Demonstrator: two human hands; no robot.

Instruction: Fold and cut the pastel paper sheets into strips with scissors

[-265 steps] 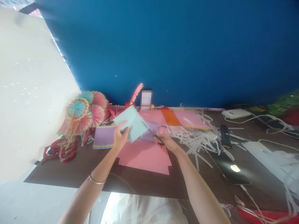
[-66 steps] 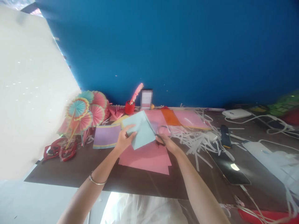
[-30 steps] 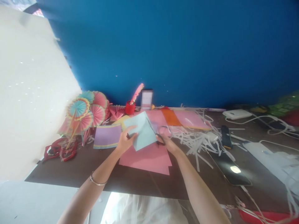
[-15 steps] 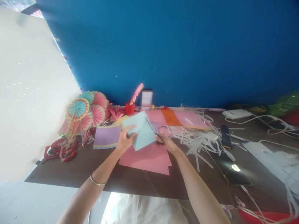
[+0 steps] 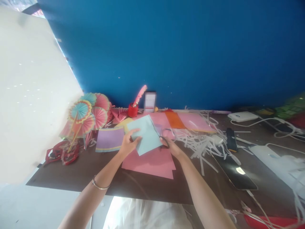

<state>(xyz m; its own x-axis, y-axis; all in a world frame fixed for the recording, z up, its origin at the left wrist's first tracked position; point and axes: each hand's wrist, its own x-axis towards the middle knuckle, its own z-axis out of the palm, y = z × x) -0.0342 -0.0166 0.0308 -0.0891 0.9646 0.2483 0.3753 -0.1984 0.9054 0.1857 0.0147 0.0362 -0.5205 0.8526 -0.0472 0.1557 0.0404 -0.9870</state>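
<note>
My left hand (image 5: 130,142) pinches the left side of a light blue sheet of paper (image 5: 147,136), thumb on top. The sheet is held tilted above the table. In my right hand (image 5: 172,147) is a pair of scissors (image 5: 164,142), its dark handle loops around my fingers. Its blades lie along the sheet's right edge; I cannot tell how far apart they are. Beneath the sheet lies pink paper (image 5: 152,165). A purple sheet with yellow and blue borders (image 5: 110,140) rests to the left of my left hand.
Folded paper fans (image 5: 81,111) stand at the left by a red bundle (image 5: 69,154). A red pot (image 5: 132,110) is at the back. White paper strips (image 5: 200,143) are heaped right of my right hand, near a phone (image 5: 238,175) and a white power bank (image 5: 244,116).
A loose flap at the top of the light blue sheet no longer shows. The sheet has shifted slightly right and down. Both hands keep their hold.
</note>
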